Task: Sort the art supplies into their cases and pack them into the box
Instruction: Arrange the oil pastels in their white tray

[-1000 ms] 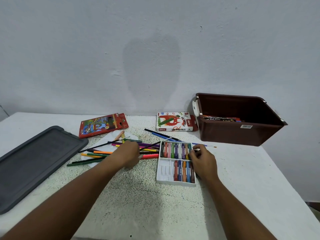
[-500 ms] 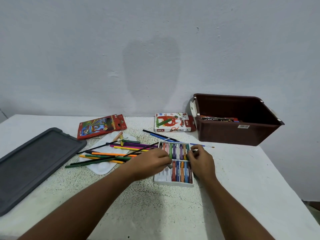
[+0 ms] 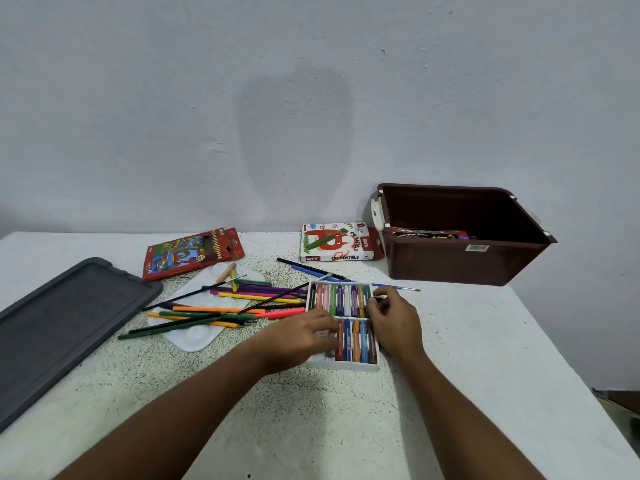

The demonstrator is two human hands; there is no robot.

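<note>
We are viewing the pastel-filling step: our left hand (image 3: 301,336) is lying over the near left slots of the white plastic pastel tray (image 3: 346,365), fingers curled low over them, and whether they are pinching a stick we cannot tell, since the fingertips are hiding the slot. Our right hand (image 3: 394,322) is bracing the tray's right edge, its fingers (image 3: 375,303) bent narrowly around a small pale stub at the tray's 1 o'clock corner. To do this step well, we judge that each stick should be laid parallel to its neighbours and pressed flat, with the right hand steadying the light tray so that it is not sliding. The tray is sitting at the table's centre; the loose coloured pencils (image 3: 221,310) and thin black paintbrushes (image 3: 194,293) are lying at its 9 o'clock, over a white plastic palette (image 3: 194,339). The white cardboard oil pastels box (image 3: 337,242) is waiting at 12 o'clock, the red cardboard pencil case (image 3: 192,252) at 10 o'clock, and the brown plastic storage box (image 3: 460,261), already holding a dark packet, at 2 o'clock. A grey plastic lid (image 3: 59,327) is resting at far 9 o'clock on the white speckled table (image 3: 311,420).
</note>
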